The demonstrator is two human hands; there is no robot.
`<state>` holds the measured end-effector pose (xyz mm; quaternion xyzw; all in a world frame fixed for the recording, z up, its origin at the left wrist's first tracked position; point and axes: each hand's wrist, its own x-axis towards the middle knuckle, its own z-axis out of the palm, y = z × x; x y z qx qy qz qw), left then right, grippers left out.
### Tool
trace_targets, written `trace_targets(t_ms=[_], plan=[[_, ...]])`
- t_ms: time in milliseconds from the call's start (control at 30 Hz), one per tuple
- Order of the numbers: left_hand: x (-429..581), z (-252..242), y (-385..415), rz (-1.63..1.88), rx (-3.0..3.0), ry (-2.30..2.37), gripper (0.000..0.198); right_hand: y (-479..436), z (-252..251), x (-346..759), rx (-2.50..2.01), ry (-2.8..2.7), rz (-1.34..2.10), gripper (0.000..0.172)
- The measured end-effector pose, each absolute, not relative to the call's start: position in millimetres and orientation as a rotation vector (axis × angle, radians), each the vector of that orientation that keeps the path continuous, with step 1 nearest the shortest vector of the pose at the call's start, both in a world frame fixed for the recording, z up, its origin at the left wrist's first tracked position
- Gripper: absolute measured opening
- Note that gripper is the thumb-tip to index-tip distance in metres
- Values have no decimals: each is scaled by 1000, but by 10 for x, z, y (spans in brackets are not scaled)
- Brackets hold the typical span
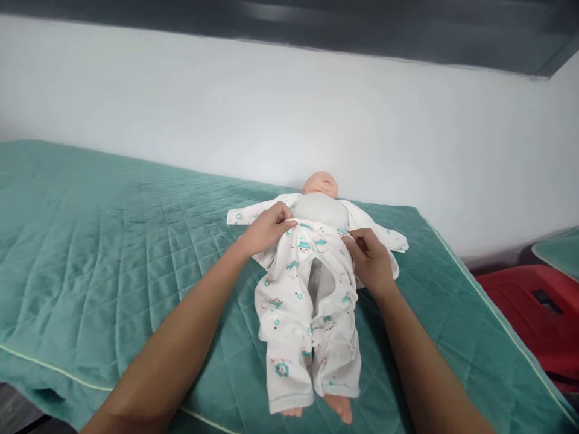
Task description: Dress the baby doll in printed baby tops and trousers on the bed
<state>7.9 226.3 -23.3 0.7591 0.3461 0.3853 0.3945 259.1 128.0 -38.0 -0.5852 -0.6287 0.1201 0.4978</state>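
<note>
A baby doll [320, 183] lies on its back, head toward the wall and feet toward me. It wears white printed baby pants [294, 295] with an opening at the crotch. A white long-sleeved top [377, 226] is spread open under it, its bare pale chest showing. My left hand [270, 228] pinches the pants' waistband at the doll's hip on the left. On the other side, my right hand [370, 258] is closed on the waistband's edge, its fingertips partly hidden. The doll's feet stick out of the pant cuffs.
A green quilted cover [113, 253] with pale piping spreads under the doll. Behind it rises a white wall [190, 108] with a dark panel [316, 27] above. A red chair or stool [525, 301] stands beyond the right edge.
</note>
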Motion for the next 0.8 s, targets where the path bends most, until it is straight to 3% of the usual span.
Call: trace_targets(t_ms=[167, 300, 433, 633, 800], plan=[[155, -366, 2495, 889, 1648, 790, 23, 1554, -294, 2629, -1570, -1418, 520, 24], [141, -409, 2523, 856, 1502, 802, 31, 1622, -281, 2652, -1438, -1268, 896, 30], [68, -373, 2445, 869, 1588, 893, 26, 1568, -320, 2665, -1307, -1074, 1077, 35], [14, -313, 2343, 929, 1951, 1020, 16, 1549, -314, 2800, -1294, -1119, 1169, 35], [79, -345, 2330, 965, 1826, 1058, 17, 1526, -293, 2778, -1331, -1181, 1095, 31]])
